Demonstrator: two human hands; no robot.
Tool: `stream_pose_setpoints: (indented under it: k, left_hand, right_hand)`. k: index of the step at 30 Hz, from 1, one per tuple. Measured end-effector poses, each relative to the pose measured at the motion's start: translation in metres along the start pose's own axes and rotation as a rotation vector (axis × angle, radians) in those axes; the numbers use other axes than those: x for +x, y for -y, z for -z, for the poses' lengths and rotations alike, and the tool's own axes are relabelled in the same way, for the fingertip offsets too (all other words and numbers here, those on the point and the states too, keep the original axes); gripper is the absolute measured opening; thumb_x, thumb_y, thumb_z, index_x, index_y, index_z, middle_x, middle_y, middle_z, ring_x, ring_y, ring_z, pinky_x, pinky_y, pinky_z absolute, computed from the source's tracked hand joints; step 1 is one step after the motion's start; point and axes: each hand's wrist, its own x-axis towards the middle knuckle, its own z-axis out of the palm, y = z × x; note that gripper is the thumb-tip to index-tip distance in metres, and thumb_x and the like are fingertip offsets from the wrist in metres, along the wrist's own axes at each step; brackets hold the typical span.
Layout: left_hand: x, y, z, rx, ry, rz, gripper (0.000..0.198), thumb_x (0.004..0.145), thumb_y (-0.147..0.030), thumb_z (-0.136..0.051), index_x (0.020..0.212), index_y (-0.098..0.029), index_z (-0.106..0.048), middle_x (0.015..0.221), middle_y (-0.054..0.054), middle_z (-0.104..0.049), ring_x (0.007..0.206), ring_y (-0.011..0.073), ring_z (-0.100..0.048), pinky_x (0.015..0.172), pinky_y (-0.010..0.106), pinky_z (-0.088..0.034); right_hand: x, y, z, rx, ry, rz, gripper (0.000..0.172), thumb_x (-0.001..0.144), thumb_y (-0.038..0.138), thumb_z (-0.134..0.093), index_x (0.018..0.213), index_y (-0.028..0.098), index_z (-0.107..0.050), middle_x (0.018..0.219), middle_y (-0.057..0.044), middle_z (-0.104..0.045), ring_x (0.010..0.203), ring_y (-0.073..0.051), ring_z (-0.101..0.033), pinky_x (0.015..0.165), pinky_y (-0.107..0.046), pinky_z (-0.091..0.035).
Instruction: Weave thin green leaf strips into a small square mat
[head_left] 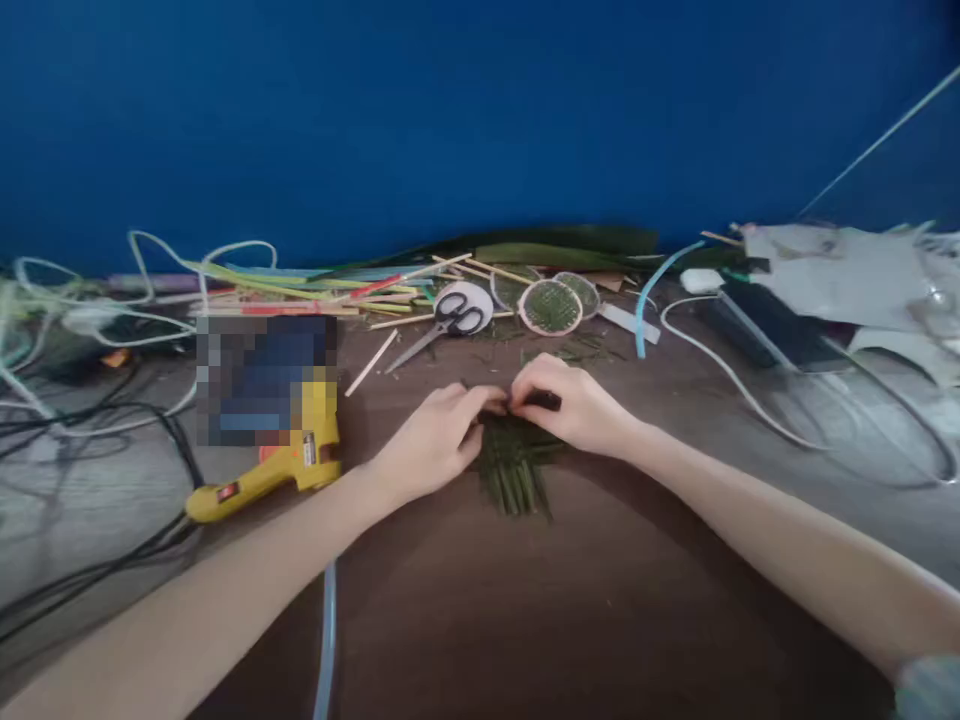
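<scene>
A small mat of dark green leaf strips (514,478), apparently woven, lies on the brown tabletop (510,600) with loose ends pointing toward me. My left hand (439,440) is closed at its far left side, thumb and forefinger pinching the strips. From the right, my right hand (576,408) meets it, thumb and forefinger pinched together at the mat's far edge. The fingertips of both hands almost touch, and they hide the upper part of the weave. Beyond the hands rest black-handled scissors (456,318) and a round woven green piece with a pale rim (551,307).
A yellow glue gun (311,455) lies left of my left arm, beside a blurred-out patch. Colored strips (360,290) and long green leaves (562,245) lie along the blue wall (480,120). White cables (739,375) and a dark device (787,325) are at right; black cords (176,440) at left.
</scene>
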Motion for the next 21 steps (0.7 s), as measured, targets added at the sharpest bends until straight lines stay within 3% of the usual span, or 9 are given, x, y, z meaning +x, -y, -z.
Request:
stream_pose_setpoints:
  k: [10, 18, 21]
  left_hand:
    - [0.0014, -0.0025, 0.0021, -0.003, 0.010, 0.031, 0.036, 0.076, -0.004, -0.042, 0.109, -0.018, -0.045, 0.098, 0.003, -0.062, 0.089, 0.0176, -0.053, 0.081, 0.034, -0.043]
    - [0.0009, -0.0023, 0.0015, 0.008, 0.007, 0.018, 0.035, 0.076, -0.004, -0.041, 0.107, -0.018, -0.047, 0.097, 0.004, -0.062, 0.089, 0.0176, -0.054, 0.080, 0.034, -0.043]
    - [0.0009, -0.0022, 0.0016, 0.014, 0.004, 0.025, 0.032, 0.076, -0.005, -0.041, 0.105, -0.018, -0.047, 0.095, 0.004, -0.061, 0.089, 0.0177, -0.054, 0.080, 0.034, -0.044]
  right_hand:
    - [0.0045, 0.0033, -0.0008, -0.033, 0.031, -0.196, 0.007, 0.076, 0.013, -0.054, 0.078, 0.019, -0.053, 0.074, 0.000, -0.052, 0.068, -0.012, -0.051, 0.064, -0.026, -0.042]
    - [0.0044, 0.0023, 0.0067, 0.017, 0.056, -0.111, 0.018, 0.071, 0.008, -0.052, 0.084, 0.019, -0.056, 0.079, -0.002, -0.058, 0.075, -0.014, -0.053, 0.069, -0.028, -0.044]
    - [0.0046, 0.0024, 0.0077, -0.033, 0.049, -0.038, 0.011, 0.073, 0.010, -0.055, 0.077, 0.019, -0.058, 0.076, -0.002, -0.060, 0.077, -0.016, -0.051, 0.072, -0.030, -0.042]
